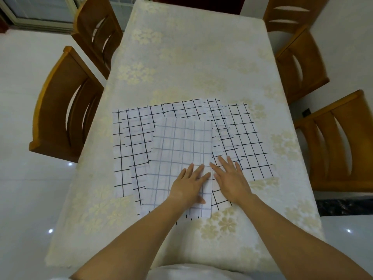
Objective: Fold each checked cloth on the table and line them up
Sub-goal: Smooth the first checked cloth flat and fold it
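Observation:
Several white cloths with a black check lie overlapping on the table (pixel 181 57). On top in the middle lies a folded cloth (pixel 177 146) showing its pale reverse, with fainter grey lines. My left hand (pixel 189 184) presses flat on its lower right part, fingers straight. My right hand (pixel 230 178) lies flat beside it, across the folded cloth's right edge and onto the checked cloth (pixel 248 138) to the right. Another checked cloth (pixel 131 142) sticks out at the left from under the folded one.
The table has a cream flowered cover. Two wooden chairs (pixel 66 110) stand along the left side, and wooden chairs (pixel 339 142) line the right side too. White floor tiles surround the table.

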